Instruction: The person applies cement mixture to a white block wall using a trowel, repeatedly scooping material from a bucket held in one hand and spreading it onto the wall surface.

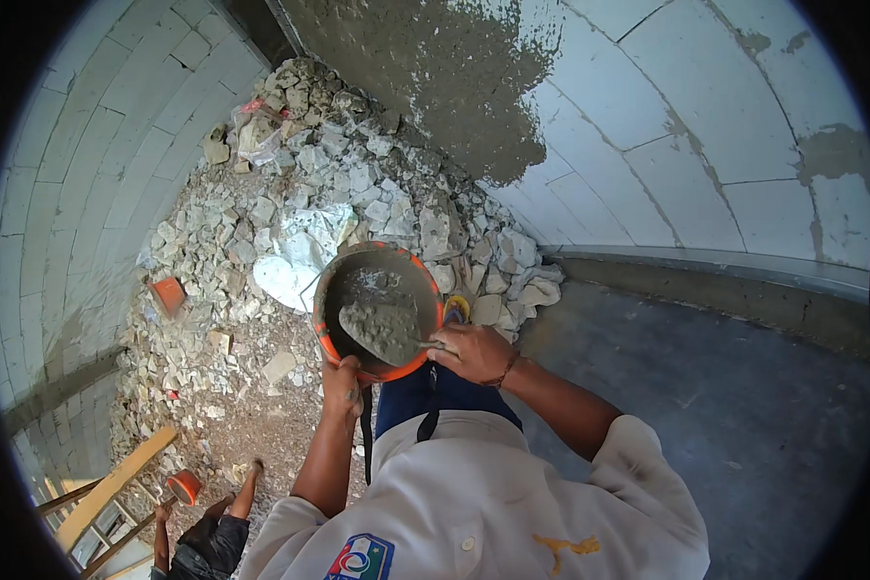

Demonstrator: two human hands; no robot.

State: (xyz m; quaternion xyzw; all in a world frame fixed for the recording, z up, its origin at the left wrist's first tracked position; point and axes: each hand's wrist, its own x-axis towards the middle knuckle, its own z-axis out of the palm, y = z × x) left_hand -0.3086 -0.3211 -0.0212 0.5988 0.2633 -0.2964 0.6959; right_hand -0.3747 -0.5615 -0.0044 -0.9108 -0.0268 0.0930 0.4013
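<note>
An orange bucket, its inside coated with grey mortar, is held in front of my body. My left hand is closed on its near left rim. In my right hand, at the right side of the rim, is a trowel whose handle is hidden by the fingers. A heap of wet mortar covers most of the trowel's blade, which lies over the bucket's opening. How much mortar sits deeper in the bucket is partly hidden by the blade.
Broken rubble is piled before me, with a white plastic sheet on it. Ahead stands a block wall partly coated in wet mortar. At lower left, another person is near a ladder, a wooden plank and a small orange bucket.
</note>
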